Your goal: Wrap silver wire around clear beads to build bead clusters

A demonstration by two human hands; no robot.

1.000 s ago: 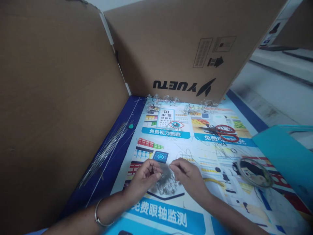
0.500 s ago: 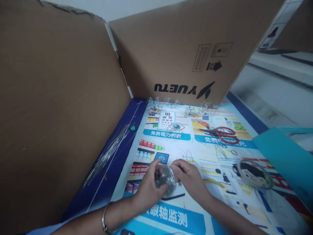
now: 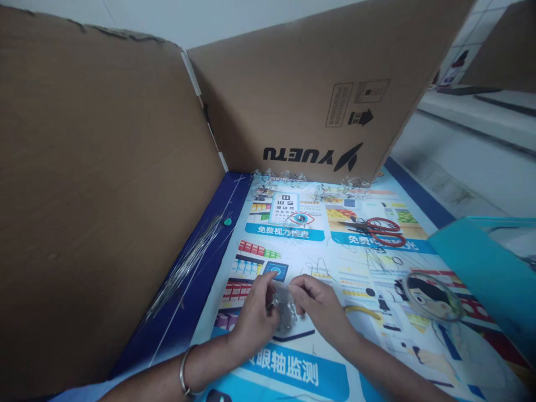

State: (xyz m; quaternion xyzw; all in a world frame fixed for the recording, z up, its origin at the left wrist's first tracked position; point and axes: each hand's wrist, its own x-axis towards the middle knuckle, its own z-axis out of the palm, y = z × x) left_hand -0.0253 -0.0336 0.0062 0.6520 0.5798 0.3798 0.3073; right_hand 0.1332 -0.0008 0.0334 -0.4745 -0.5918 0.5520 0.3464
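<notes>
My left hand (image 3: 254,319) and my right hand (image 3: 317,304) meet low in the middle of the view, over a printed poster mat (image 3: 377,357). Both are closed with pinched fingertips on a small tangle of clear beads and thin wire (image 3: 283,311) that rests on the mat between them. A metal bangle (image 3: 185,377) sits on my left wrist. A bundle of thin silver wires (image 3: 190,261) lies along the mat's dark blue left border.
Cardboard walls stand at the left (image 3: 96,212) and back (image 3: 318,95). Red-handled scissors (image 3: 379,231) lie far right on the mat, a clear round dish (image 3: 435,295) nearer right. A teal box (image 3: 486,273) sits at the right edge. Clear beaded pieces (image 3: 288,178) line the back wall.
My left hand has moved in closer over the beaded tangle, and both hands now pinch it together. The view has tilted slightly.
</notes>
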